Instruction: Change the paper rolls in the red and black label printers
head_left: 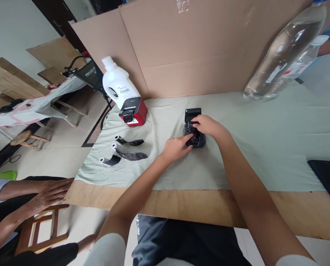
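A small black device with its lid raised (193, 113), which looks like a portable label printer, lies on the cloth in front of me. Inside its body (200, 142) is something dark and glossy. My left hand (177, 148) is at the device's left side, index finger and thumb on its near part. From the right, my right hand (209, 126) reaches in by the hinge, fingers bent and close together over the dark contents; whatever they pinch is hidden. Several small rolls with black strips curling off them, one a dark roll (129, 141), lie to the left.
A red and black printer-like box (134, 111) stands before a white jug (120, 83). Cardboard (187, 55) walls the back. A large clear bottle (286, 51) and a smaller bottle are at back right, a black flat object (327, 177) at right. Another person's hands (47, 194) rest at left.
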Tool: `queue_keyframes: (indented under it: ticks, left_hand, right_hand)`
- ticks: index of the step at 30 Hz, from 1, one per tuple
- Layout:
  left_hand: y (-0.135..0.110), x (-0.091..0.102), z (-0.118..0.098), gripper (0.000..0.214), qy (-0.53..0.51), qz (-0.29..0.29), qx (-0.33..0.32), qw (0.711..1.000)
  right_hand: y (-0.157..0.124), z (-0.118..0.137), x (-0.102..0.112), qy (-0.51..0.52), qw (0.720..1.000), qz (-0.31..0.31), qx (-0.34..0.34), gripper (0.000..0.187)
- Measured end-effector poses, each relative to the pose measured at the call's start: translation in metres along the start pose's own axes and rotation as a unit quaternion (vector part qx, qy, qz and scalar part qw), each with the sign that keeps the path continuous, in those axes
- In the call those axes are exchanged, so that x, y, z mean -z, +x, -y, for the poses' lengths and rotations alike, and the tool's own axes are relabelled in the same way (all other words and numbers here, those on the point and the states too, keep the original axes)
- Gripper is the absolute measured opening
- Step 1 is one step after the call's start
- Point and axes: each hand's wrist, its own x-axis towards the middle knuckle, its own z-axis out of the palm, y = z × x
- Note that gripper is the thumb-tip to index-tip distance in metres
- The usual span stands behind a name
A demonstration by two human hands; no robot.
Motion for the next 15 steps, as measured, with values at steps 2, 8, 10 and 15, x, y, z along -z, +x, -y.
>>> queue_keyframes:
  ticks: [2, 8, 10, 15]
  left_hand:
    - [0.005, 0.005, -0.005, 0.055, 0.039, 0.017, -0.01, 0.999]
    - [0.01, 0.008, -0.013, 0.056, 0.082, 0.036, -0.017, 0.996]
    - [0.01, 0.005, -0.012, 0.057, 0.074, 0.036, -0.021, 0.996]
    - [0.011, -0.004, -0.009, 0.055, 0.044, 0.019, -0.031, 0.998]
  right_hand:
    - [0.004, -0.001, -0.005, -0.027, 1.0, 0.002, 0.012, 0.035]
    - [0.007, -0.007, -0.018, -0.047, 0.998, -0.027, 0.011, 0.04]
    - [0.007, -0.007, -0.021, -0.043, 0.998, -0.046, 0.0, 0.04]
    - [0.008, -0.009, -0.024, -0.042, 0.998, -0.056, -0.004, 0.034]
